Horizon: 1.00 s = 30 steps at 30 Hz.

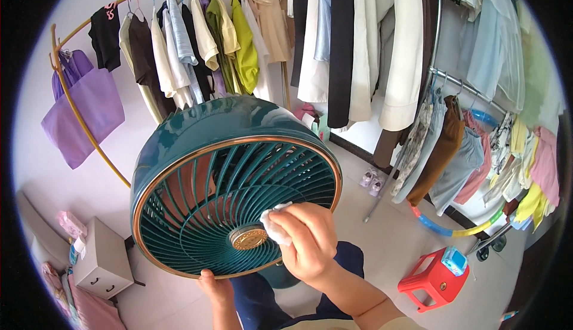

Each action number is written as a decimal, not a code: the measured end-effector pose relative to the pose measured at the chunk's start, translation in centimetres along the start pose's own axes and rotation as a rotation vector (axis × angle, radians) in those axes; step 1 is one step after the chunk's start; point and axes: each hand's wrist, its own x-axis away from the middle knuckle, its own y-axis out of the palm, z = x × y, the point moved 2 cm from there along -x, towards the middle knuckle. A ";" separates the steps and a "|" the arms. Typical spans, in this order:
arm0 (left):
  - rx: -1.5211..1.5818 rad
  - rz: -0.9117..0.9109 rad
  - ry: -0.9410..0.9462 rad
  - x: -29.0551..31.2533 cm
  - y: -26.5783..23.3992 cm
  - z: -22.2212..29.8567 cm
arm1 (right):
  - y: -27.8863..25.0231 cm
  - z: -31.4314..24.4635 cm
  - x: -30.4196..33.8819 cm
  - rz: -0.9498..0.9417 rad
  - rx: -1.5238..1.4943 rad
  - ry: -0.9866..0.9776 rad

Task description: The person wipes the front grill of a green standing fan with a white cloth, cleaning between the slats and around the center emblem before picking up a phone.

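A dark green electric fan (221,115) with a copper-coloured rim fills the middle of the view, its spiral grille (197,228) tilted toward me. My left hand (218,288) grips the lower edge of the fan's rim, thumb in front; its other fingers are mostly hidden. My right hand (309,237) is closed on a crumpled white wipe (277,227). It presses the wipe to the grille just right of the round gold centre cap (248,238). Part of the green stand (280,276) shows below, between my legs.
Clothes hang on a curved rack (89,133) behind the fan and on a metal rack (465,82) at right. A red stool (434,279) with a blue wipes pack (455,261) stands at lower right. A small grey cabinet (104,264) is at left, below a purple bag (86,115).
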 end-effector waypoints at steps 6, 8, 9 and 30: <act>-0.021 -0.026 0.049 -0.1 -0.1 -0.4 | -1.9 2.5 0.7 -0.010 0.135 0.108; -0.024 -0.052 0.012 0.0 0.0 -0.3 | -1.6 2.2 0.5 0.033 0.130 0.079; -0.031 -0.073 -0.021 0.0 -0.1 -0.2 | -1.4 1.9 0.4 0.015 0.092 0.090; -0.020 0.010 -0.062 0.2 1.0 0.4 | -0.1 0.0 0.0 -0.061 0.139 0.076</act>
